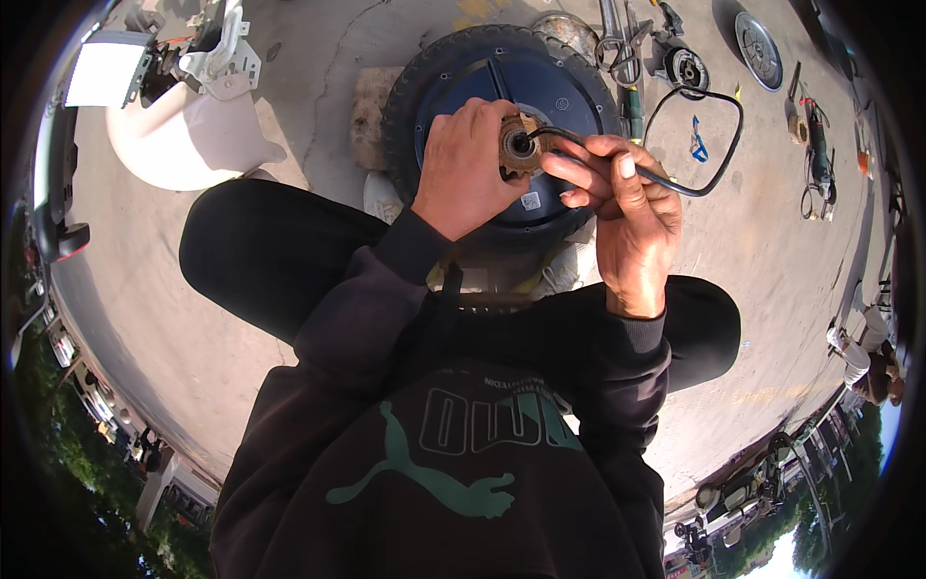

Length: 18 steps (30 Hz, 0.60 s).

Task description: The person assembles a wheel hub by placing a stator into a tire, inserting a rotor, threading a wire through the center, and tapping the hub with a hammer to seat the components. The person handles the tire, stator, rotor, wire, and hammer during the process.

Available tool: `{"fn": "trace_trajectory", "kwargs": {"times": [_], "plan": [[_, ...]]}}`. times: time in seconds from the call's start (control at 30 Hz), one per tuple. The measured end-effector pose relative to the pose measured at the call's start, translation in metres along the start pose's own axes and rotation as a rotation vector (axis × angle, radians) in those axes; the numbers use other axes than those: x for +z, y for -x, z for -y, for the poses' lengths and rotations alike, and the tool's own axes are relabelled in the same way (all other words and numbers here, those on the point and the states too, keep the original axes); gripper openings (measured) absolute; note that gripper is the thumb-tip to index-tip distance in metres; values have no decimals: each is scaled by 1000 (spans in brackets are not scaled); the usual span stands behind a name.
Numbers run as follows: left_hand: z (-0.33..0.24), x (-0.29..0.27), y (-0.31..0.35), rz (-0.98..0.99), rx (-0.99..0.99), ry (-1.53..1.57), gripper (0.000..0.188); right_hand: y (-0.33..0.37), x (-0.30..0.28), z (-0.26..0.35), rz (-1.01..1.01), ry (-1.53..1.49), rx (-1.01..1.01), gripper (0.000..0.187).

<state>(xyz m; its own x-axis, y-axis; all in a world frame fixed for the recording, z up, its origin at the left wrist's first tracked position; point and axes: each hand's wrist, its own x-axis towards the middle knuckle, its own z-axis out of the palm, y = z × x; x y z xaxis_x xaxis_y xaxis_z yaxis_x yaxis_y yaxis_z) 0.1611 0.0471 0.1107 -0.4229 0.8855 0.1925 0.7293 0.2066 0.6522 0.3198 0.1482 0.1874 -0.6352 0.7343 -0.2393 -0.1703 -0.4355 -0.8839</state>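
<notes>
Cable [675, 186] is pinched by the right hand [634, 207] and arched crosswise, leftward between the hands, into the ring [518, 162] clasped by the left hand [461, 162]; the wheel [569, 82] is seen beneath both.

Dark sweatshirt [371, 405], green animal print [439, 489]

Two hands [463, 166], one large wheel [540, 87], one looped cable [691, 192], apparently one sprocket [509, 147].

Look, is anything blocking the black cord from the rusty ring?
No, nothing visible is. The right hand holds the black cord, which runs to the middle of the rusty ring. The left hand grips the ring's side, not its middle.
</notes>
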Motion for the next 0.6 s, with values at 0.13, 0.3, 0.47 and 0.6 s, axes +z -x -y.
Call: {"fn": "trace_trajectory", "kwargs": {"times": [0.13,0.3,0.47,0.6], "plan": [[1,4,3,5,-14,4,67,3,-3,3,-22,21,33,36],[6,8,0,-13,17,29,67,0,-20,2,-37,-59,44,39],[4,7,-4,5,-5,17,67,-7,-20,0,-89,-78,34,39],[8,8,0,10,-31,34,66,-6,-21,0,-102,-68,66,43]]}}
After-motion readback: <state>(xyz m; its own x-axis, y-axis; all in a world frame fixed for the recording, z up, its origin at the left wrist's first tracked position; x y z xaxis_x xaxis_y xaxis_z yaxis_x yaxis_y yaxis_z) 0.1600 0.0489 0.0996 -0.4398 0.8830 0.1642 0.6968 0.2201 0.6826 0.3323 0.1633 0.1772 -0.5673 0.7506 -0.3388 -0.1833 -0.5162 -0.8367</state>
